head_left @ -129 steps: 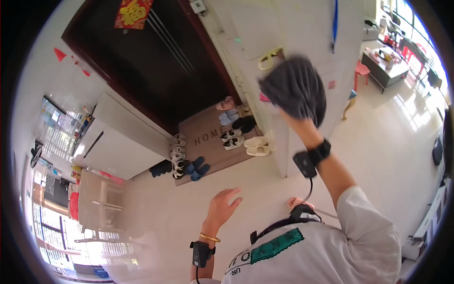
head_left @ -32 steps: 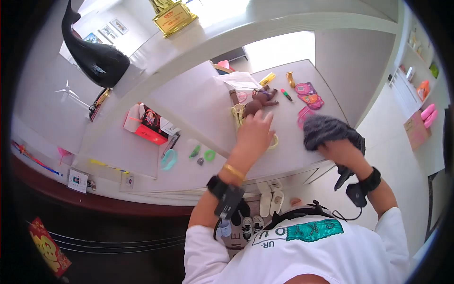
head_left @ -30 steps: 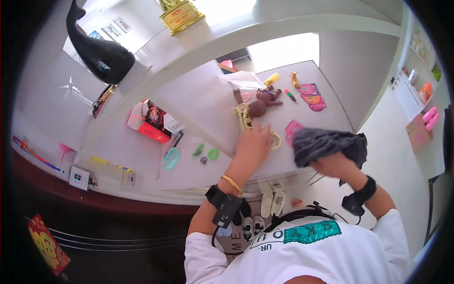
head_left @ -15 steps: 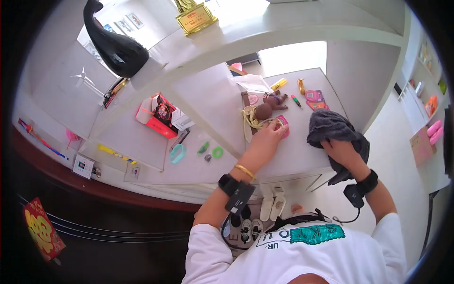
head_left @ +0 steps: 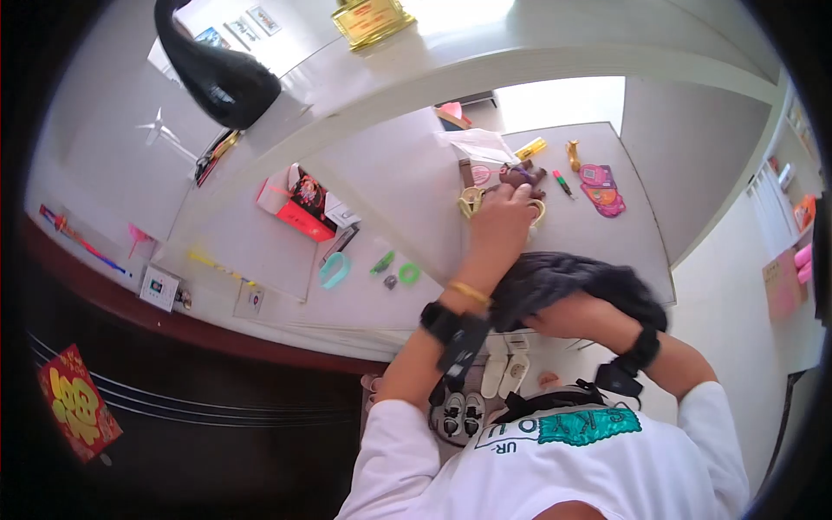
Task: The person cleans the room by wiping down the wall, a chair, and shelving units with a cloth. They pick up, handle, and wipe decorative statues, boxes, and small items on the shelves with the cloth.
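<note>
My left hand (head_left: 504, 217) reaches over the back part of the shelf, its fingers curled over a brown doll (head_left: 522, 176) and covering the doll's head. Pale yellow cord (head_left: 471, 202) lies around and beneath this hand. Bunched in my right hand (head_left: 579, 315) is a dark grey cloth (head_left: 563, 282), held at the shelf's front edge near my left forearm. The cloth hides part of the right fingers. Pink and purple cards (head_left: 602, 191) lie to the right of the doll, with a small green-and-red marker (head_left: 562, 183) between them.
Behind the doll are a yellow object (head_left: 530, 148), a golden figurine (head_left: 573, 155) and white paper (head_left: 479, 146). A red box (head_left: 299, 208), teal band (head_left: 334, 271) and green ring (head_left: 409, 274) sit left of the divider. A black vase (head_left: 230, 91) stands on the upper ledge.
My right hand has brought the cloth left, toward my left forearm. My left hand has shifted onto the doll, and the pink card beside it no longer shows there.
</note>
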A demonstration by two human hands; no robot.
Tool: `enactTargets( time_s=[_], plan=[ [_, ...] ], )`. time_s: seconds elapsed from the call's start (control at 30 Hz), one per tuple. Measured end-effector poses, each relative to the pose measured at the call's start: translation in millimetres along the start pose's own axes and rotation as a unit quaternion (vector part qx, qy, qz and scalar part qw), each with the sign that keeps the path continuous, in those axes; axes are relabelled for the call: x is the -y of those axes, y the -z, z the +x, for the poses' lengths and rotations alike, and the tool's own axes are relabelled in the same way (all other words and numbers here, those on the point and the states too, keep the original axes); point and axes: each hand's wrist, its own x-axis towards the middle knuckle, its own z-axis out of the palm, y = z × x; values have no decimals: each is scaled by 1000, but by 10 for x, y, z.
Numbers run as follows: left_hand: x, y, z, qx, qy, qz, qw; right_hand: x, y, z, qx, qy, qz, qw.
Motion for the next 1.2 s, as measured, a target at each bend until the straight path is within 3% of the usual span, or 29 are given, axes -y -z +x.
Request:
enactTargets(
  time_s=[0.1,0.13,0.17,0.2,0.27,0.33,0.4,0.47,0.53,0.63,0.7,0.73,0.77,0.87,0.93,0.97,1.03,1.07,1.17,1.2],
  plan=[
    [-134,438,-169,3,33,-70,997,133,452,54,-53,-27,56,997],
    [-131,531,-281,1,49,-121,991,58,483,-35,-81,-41,-11,996],
    [-105,569,-430,4,53,-121,991,-14,668,-169,-25,-117,-34,992],
    [-84,600,-597,-3,23,-119,993,-208,681,-346,-79,-129,-58,987],
    [-101,659,-944,-13,2,-115,993,-401,775,-635,-100,-261,-7,960],
    [-147,714,-1244,33,14,-127,991,-408,642,-705,-107,-213,2,971],
    [-70,696,-1476,28,26,-126,991,-290,522,-611,-100,-88,-78,988],
    [0,684,-1634,30,33,-128,991,-1,350,-218,-20,-18,-37,999],
    [31,703,-1713,-7,41,-116,992,95,151,162,134,-20,11,991],
    [40,769,-1684,-25,43,-111,993,168,205,411,87,-65,85,991],
    [56,774,-1683,-28,39,-110,993,-20,242,153,130,-136,44,981],
    [63,765,-1691,-28,35,-116,992,-110,324,-20,72,-128,27,989],
    [68,763,-1721,-31,39,-115,992,1,603,-196,63,-186,33,980],
    [90,721,-1819,-42,57,-108,992,-130,770,-679,-12,-180,57,982],
    [115,695,-1902,-62,78,-106,989,-96,764,-783,-62,-130,-32,989],
    [110,688,-1900,-61,81,-108,989,-65,746,-687,-42,-113,-35,992],
    [67,676,-1863,-65,81,-113,988,61,594,-334,25,-67,11,997],
    [40,663,-1817,-60,79,-117,988,-24,330,-160,153,-137,56,977],
    [-17,622,-1616,-65,23,-107,992,256,46,443,-22,85,64,994],
    [-33,615,-1578,-85,29,-114,989,221,68,365,-26,79,65,994]
  ],
)
